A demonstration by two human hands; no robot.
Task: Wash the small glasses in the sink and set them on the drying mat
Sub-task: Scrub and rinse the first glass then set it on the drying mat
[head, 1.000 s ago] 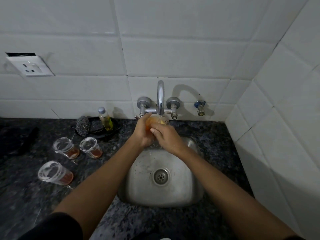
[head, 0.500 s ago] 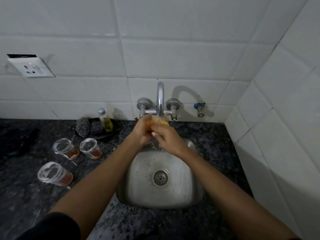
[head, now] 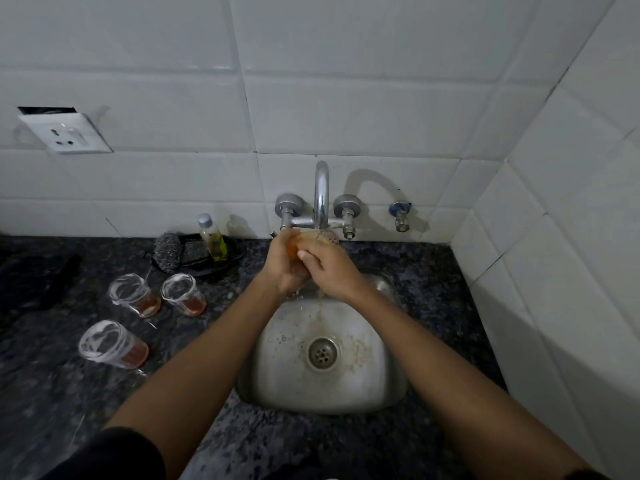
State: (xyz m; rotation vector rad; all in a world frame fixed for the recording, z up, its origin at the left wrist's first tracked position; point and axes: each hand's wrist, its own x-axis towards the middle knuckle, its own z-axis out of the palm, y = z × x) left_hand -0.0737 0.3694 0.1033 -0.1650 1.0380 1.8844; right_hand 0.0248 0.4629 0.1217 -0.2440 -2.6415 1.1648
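A small glass [head: 313,240] with orange-tinted liquid sits under the tap spout [head: 321,195], over the steel sink [head: 277,358]. My left hand [head: 282,263] grips the glass from the left. My right hand [head: 329,268] holds it from the right, fingers curled against its side. A thin brownish stream runs down toward the drain [head: 322,352]. Three more small glasses stand on the dark counter at the left: one [head: 133,294], a second [head: 183,293], a third [head: 110,344], each with reddish residue at the bottom. The black drying mat [head: 38,282] lies at the far left.
A dish soap bottle [head: 213,239] and a steel scrubber [head: 167,251] rest on a black dish behind the glasses. A small valve [head: 400,216] sticks out of the tiled wall right of the tap. A wall socket [head: 65,133] is upper left. Tiled wall closes the right side.
Both hands with the glass have risen slightly toward the spout. Tinted water now runs down into the sink.
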